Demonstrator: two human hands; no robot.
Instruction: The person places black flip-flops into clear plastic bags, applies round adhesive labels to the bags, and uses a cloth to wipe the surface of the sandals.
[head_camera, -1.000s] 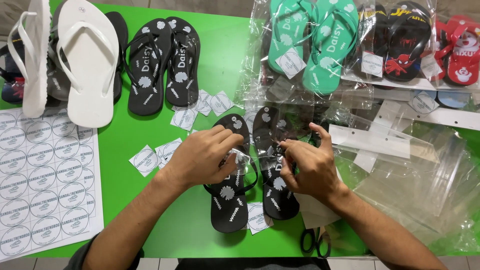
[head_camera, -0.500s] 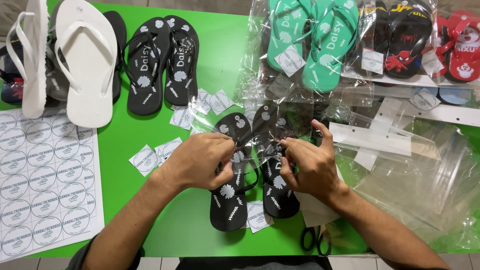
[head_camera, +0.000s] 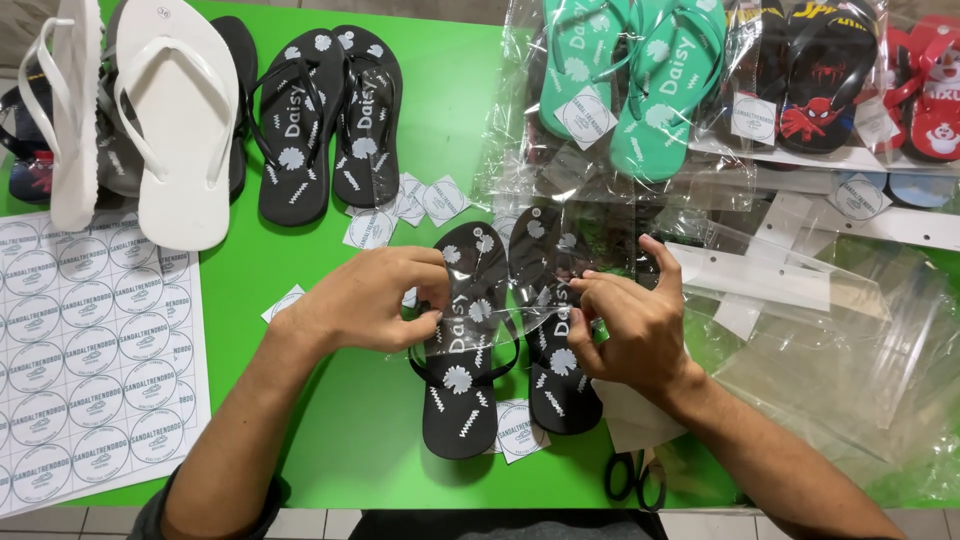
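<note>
On the green counter (head_camera: 330, 440) a pair of black sandals (head_camera: 505, 335) lies side by side, long axis running away from the person, toes half inside a clear plastic bag (head_camera: 590, 235). The left hand (head_camera: 365, 300) pinches the bag's open edge over the left sandal; the right hand (head_camera: 630, 325) grips that edge over the right one. Both hands are equally near.

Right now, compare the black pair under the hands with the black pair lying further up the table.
The black pair under the hands is half inside a clear bag, held by both hands; the upper black pair lies bare and untouched. Both are black flip-flops with white flower prints.
</note>
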